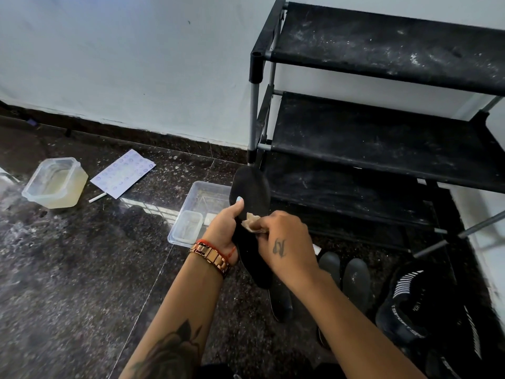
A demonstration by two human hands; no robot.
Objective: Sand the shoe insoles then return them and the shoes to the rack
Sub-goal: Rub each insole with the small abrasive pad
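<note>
1. One black insole is held up in the air just in front of the lower left corner of the shoe rack, its toe end pointing toward the rack's left leg
2. The left hand grips the insole from its left edge, thumb laid across the top face and fingers curled underneath
3. The right hand pinches one crumpled piece of tan sandpaper between curled fingers and presses it on the insole's middle
4. The rack has three dusty black fabric shelves, all bare as far as the view shows
5. Two dark insoles lie side by side on the floor below the rack's front, partly hidden behind the right wrist
6. One black sports shoe with white stripes sits on the floor at the rack's right front; a second one beside it cannot be made out for certain
7. Left of the rack lies one shallow clear tray with one small clear box inside it
8. Farther left of the rack stand one clear tub, one printed sheet and one white stick
9. One gold watch and one red thread circle the left wrist
</note>
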